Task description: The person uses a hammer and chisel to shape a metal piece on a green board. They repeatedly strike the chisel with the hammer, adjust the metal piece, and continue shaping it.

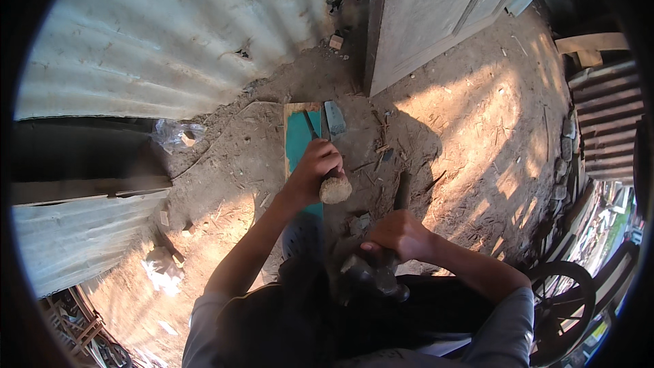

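My left hand (319, 165) is closed round a chisel (310, 125). Its dark blade points away from me over a teal-painted wooden board (297, 138), and the frayed butt of its wooden handle faces me. In my right hand (398, 235) is a hammer (371, 276), gripped close to its dark metal head. The head hangs near my lap, apart from the chisel, and the handle sticks out beyond my fist. The board lies lengthwise before me, its near part hidden by my arm and leg. Beside its far end rests a pale grey block (334, 117).
Wood chips (381, 146) litter the dirt floor. Corrugated metal sheets (163, 41) stand at the left, and a panelled door (436, 20) leans into view at the far side. A spoked wheel (562, 307) and stacked scrap lie at the right.
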A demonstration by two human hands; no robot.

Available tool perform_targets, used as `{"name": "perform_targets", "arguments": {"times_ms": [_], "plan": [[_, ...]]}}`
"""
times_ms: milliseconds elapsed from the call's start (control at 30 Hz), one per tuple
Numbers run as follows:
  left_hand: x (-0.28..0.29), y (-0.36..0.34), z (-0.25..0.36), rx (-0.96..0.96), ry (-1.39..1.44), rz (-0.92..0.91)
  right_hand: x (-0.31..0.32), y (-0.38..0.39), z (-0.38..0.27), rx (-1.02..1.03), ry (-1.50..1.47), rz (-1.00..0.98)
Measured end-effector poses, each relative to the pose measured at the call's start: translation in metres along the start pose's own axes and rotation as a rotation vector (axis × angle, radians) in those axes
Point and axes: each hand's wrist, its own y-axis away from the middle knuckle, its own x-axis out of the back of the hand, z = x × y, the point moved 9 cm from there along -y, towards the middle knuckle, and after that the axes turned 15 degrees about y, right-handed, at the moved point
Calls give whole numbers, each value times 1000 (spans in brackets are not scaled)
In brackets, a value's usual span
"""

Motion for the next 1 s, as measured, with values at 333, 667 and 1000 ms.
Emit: {"name": "perform_targets", "arguments": {"times_ms": [333,667,1000], "plan": [[-3,4,8,25,30,-12,13,-9,10,-97,5,-32],[-12,9,7,-50,-25,-35,-3,8,12,-184,64,-69],[-16,8,8,-48,-41,-41,-3,15,2,-7,67,33]]}}
